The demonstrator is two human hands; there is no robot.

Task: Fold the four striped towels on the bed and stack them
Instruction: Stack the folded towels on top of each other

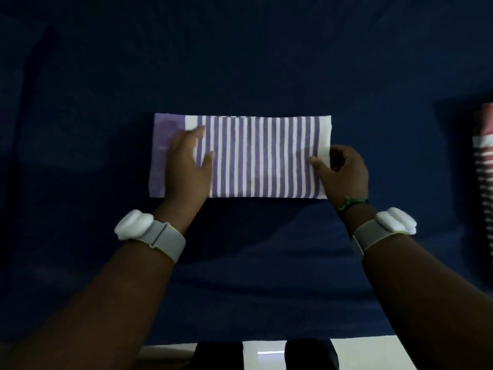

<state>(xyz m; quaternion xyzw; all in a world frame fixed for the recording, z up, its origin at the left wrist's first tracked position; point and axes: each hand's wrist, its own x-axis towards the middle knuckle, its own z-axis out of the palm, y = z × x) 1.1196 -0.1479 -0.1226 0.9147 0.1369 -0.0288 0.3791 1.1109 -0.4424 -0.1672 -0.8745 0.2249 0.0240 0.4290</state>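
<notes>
- Head view looks down on a dark blue bed sheet [240, 62] that fills nearly the whole picture.
- At the centre lies a purple-and-white striped towel [266, 156], folded into a long flat rectangle, its stripes running from twelve to six o'clock and a plain purple band at its nine o'clock end.
- Both forearms reach in from six o'clock, each with a grey wrist strap [165, 240] carrying a white device.
- At three o'clock, cut by the picture's edge, sits a red-and-white striped towel [484, 166].
- Left hand [186, 161] lies flat on the towel's nine o'clock part, fingers straight and pressing down.
- Right hand [342, 169] is curled at the towel's three o'clock edge, thumb and fingers pinching the cloth.
</notes>
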